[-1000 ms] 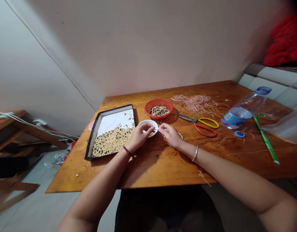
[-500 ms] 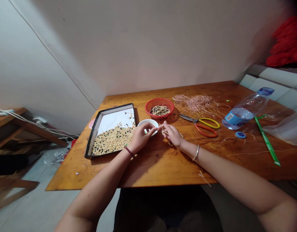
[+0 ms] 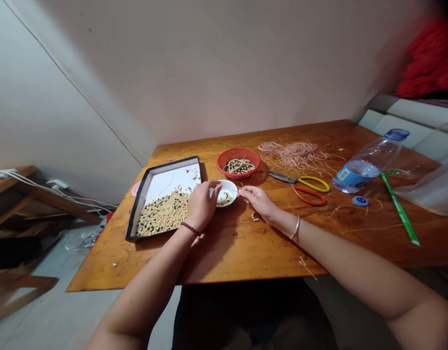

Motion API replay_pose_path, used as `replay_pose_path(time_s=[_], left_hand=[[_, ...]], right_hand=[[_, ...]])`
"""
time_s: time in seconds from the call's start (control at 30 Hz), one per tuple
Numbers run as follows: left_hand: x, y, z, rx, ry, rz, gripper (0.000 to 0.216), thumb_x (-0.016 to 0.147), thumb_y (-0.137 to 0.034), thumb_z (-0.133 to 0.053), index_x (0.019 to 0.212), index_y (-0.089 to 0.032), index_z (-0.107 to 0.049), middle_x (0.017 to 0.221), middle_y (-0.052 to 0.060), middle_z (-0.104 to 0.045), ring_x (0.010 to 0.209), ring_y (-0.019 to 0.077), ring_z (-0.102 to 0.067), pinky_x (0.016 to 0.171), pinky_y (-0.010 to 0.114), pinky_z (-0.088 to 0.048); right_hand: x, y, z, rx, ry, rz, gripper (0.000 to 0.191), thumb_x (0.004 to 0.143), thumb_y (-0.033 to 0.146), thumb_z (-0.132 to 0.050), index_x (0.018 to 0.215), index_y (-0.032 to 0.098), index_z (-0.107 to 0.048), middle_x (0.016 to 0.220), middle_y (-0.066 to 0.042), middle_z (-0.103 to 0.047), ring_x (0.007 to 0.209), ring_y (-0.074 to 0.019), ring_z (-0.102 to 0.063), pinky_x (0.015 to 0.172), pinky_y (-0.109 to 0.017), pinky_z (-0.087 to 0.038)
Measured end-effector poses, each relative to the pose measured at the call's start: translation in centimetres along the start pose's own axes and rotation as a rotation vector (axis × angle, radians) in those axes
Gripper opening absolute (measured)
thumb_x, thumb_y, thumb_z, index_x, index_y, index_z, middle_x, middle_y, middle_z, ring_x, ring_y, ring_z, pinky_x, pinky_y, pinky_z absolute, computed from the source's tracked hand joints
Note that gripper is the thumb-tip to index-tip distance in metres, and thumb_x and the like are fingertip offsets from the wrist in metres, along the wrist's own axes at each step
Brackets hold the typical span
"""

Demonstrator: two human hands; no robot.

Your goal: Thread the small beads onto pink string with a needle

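Observation:
My left hand (image 3: 203, 203) is over the left side of a small white bowl (image 3: 229, 205), with thumb and forefinger apart and nothing visible between them. Beads of mixed colours lie in the bowl. To its right, my right hand (image 3: 258, 201) is closed in a pinch on a thin cord, whose tip points toward the bowl's rim. A short string of pale beads (image 3: 255, 217) hangs or lies just under this hand. Left of the bowl is a black-edged tray (image 3: 160, 181) holding many cream and dark beads.
Behind the bowl stands a red basket (image 3: 258, 163) of beaded strands. Farther right lie tangled pink cord (image 3: 296, 154), scissors (image 3: 311, 197), a water bottle (image 3: 366, 170), its blue cap (image 3: 360, 201) and a green strip (image 3: 401, 209). Cord scraps (image 3: 307, 269) lie near the table's front edge.
My hands have drawn apart. The left has shifted left and its thumb and forefinger have parted, uncovering the bowl's beads. The right still pinches the cord; the bead string now shows below it.

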State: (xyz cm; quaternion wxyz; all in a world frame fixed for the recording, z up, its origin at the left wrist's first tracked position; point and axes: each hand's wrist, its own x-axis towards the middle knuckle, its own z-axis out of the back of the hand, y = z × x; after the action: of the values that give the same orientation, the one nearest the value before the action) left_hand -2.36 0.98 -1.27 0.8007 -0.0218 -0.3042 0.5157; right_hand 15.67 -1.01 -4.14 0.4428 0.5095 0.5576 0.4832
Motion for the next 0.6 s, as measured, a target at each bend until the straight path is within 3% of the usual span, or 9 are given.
replay_pose_path(time_s=[0.2, 0.6], left_hand=[[-0.48, 0.05, 0.21, 0.228, 0.234, -0.104, 0.034, 0.086, -0.044, -0.058, 0.108, -0.020, -0.067, 0.103, 0.007, -0.068, 0.095, 0.0268, -0.056, 0.081, 0.036, -0.044], [-0.88, 0.18, -0.02, 0.316, 0.281, -0.141, 0.021, 0.084, -0.039, -0.062, 0.095, -0.022, -0.068, 0.088, 0.007, -0.069, 0.090, 0.0263, -0.058, 0.069, 0.032, -0.043]], right_hand=[[0.17, -0.17, -0.01, -0.011, -0.027, -0.001, 0.028, 0.072, 0.045, -0.059, 0.070, 0.017, -0.060, 0.049, 0.007, -0.038, 0.043, -0.0073, -0.026, 0.043, -0.024, -0.016], [0.01, -0.37, -0.23, -0.064, -0.003, 0.064, 0.029, 0.072, 0.044, -0.060, 0.067, 0.016, -0.061, 0.052, 0.005, -0.042, 0.051, -0.0093, -0.036, 0.049, -0.025, -0.025]])
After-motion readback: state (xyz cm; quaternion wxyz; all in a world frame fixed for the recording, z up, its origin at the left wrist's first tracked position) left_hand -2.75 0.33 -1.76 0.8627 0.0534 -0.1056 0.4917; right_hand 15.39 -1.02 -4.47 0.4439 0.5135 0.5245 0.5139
